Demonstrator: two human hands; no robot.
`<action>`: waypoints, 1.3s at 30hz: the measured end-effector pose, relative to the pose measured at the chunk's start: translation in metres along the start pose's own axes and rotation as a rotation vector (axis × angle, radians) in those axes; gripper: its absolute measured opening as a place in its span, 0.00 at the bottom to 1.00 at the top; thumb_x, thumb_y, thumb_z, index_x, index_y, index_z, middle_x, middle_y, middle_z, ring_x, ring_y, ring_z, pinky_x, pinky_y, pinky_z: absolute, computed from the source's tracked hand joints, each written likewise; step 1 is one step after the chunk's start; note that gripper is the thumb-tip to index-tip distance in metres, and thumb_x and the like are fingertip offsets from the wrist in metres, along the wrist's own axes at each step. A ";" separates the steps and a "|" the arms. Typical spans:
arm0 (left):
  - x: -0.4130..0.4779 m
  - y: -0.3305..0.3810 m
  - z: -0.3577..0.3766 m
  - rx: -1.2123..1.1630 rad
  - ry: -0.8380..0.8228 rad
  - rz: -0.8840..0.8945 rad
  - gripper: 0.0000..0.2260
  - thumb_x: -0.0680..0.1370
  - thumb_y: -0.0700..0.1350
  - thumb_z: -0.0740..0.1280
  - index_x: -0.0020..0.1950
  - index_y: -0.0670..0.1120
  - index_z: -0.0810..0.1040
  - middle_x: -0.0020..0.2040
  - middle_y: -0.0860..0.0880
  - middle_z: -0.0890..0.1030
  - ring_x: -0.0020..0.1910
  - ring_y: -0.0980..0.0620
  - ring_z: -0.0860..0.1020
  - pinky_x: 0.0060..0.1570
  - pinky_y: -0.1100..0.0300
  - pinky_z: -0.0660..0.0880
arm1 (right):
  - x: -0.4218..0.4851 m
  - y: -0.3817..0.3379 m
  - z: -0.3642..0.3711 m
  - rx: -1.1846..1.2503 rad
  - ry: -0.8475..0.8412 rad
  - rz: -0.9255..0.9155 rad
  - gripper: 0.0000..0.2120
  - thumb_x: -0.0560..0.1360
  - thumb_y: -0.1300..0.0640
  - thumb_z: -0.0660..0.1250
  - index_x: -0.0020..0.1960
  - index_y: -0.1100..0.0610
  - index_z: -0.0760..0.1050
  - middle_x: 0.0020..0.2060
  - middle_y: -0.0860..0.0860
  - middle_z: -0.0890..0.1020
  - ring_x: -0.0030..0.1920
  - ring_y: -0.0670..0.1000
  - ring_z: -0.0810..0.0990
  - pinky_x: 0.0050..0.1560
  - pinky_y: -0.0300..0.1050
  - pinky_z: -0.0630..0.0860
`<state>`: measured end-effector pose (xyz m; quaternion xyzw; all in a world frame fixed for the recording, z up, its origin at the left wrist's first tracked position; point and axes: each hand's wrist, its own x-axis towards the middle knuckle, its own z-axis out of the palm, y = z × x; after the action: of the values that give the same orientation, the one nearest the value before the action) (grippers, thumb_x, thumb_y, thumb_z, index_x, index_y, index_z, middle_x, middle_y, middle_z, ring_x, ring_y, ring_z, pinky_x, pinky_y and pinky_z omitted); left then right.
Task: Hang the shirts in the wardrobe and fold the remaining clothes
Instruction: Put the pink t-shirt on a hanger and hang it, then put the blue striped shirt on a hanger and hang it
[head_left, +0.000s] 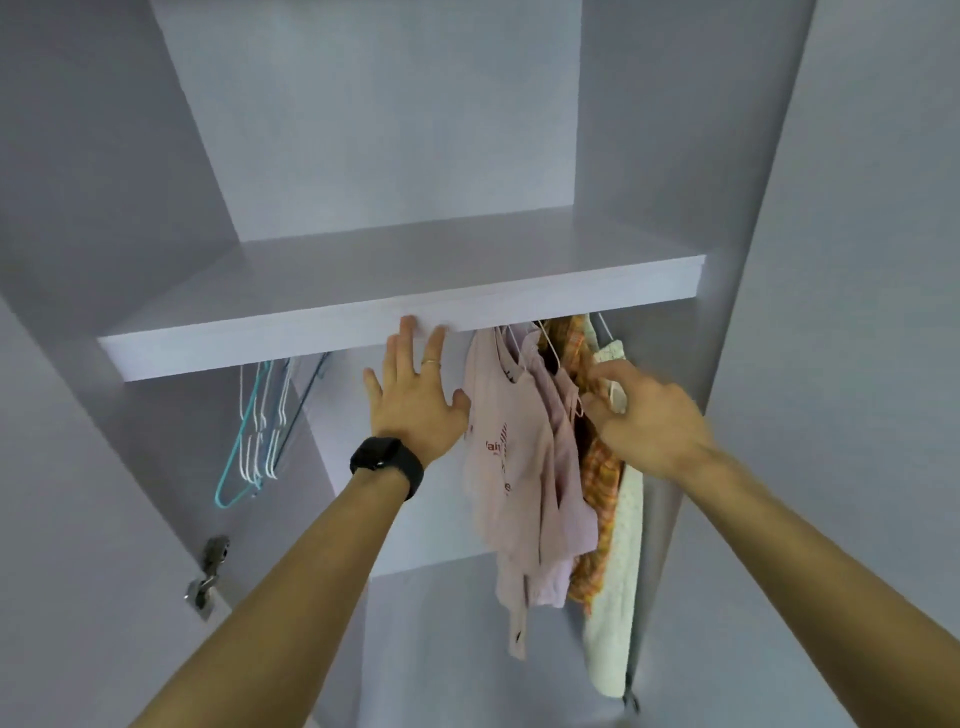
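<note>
— Where are the shirts (519, 467)?
— Hanging under the shelf (311, 332), on the right.
— Your hands?
— My left hand (415, 400) is spread flat, fingertips at the shelf edge. My right hand (644, 421) pinches a white hanger (617, 395) among them.

In the wardrobe (831, 312), the left hand (415, 400), fingers straight, touches the shelf (363, 291) edge. The right hand (644, 415) pinches a white hanger (616, 397) between plaid shirt (602, 478) and cream top (621, 571). Pink shirts (514, 467) hang beside them, and empty hangers (254, 431) hang far left.
</note>
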<state>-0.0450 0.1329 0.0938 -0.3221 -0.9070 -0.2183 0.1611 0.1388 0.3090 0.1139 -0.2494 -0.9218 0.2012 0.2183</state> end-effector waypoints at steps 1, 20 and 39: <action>-0.011 0.008 0.003 -0.034 -0.016 0.026 0.35 0.78 0.53 0.64 0.81 0.54 0.51 0.82 0.48 0.44 0.81 0.44 0.47 0.77 0.37 0.48 | -0.015 0.006 -0.003 0.012 0.029 0.000 0.17 0.80 0.46 0.62 0.68 0.46 0.73 0.57 0.50 0.80 0.57 0.56 0.78 0.48 0.44 0.71; -0.255 0.157 0.175 -0.439 -0.718 0.965 0.29 0.78 0.48 0.66 0.79 0.50 0.64 0.80 0.49 0.59 0.77 0.48 0.61 0.72 0.42 0.63 | -0.408 0.081 0.078 -0.159 0.377 0.953 0.14 0.76 0.53 0.71 0.61 0.48 0.80 0.60 0.45 0.82 0.59 0.54 0.79 0.58 0.45 0.76; -0.592 0.261 0.128 -0.252 -1.110 1.976 0.30 0.80 0.52 0.60 0.81 0.55 0.54 0.81 0.52 0.53 0.80 0.51 0.51 0.78 0.52 0.50 | -0.738 -0.049 0.108 -0.046 0.716 1.961 0.15 0.79 0.48 0.66 0.66 0.45 0.76 0.64 0.44 0.79 0.66 0.52 0.73 0.63 0.44 0.68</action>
<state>0.5449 0.0745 -0.1956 -0.9614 -0.1742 0.0871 -0.1942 0.6423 -0.1626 -0.1751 -0.9375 -0.2002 0.1867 0.2150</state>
